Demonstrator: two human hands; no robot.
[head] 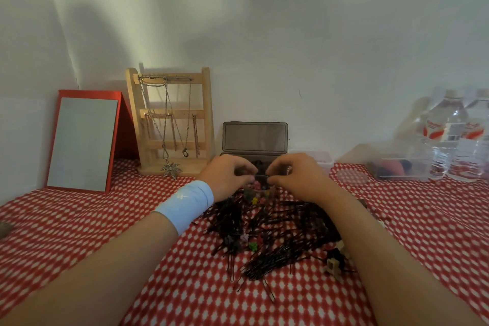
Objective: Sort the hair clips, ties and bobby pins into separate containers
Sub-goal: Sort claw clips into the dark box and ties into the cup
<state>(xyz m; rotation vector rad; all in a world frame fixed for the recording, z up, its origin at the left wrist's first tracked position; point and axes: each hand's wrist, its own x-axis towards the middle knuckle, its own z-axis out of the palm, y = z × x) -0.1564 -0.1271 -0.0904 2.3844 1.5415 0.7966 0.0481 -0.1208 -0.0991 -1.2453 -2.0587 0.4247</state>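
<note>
Red-and-white checked tablecloth against a white wall, strewn with hair things
Thin dark piece spans between left hand and right hand, each pinching one end with curled fingers; tie or pin, cannot tell. Just under the fingertips lie small coloured clips; nearer the wrists, the bobby pin heap. Just beyond the fingers, dark box, lid up. Beyond the right knuckles, clear tub; past the left, wooden necklace stand

Count, tabletop items
Left hand plus right hand, 2; thin dark band 1; mirror 1; wooden necklace stand 1; dark hinged box 1; clear tubs 2; water bottles 2; bobby pins too many to count.
</note>
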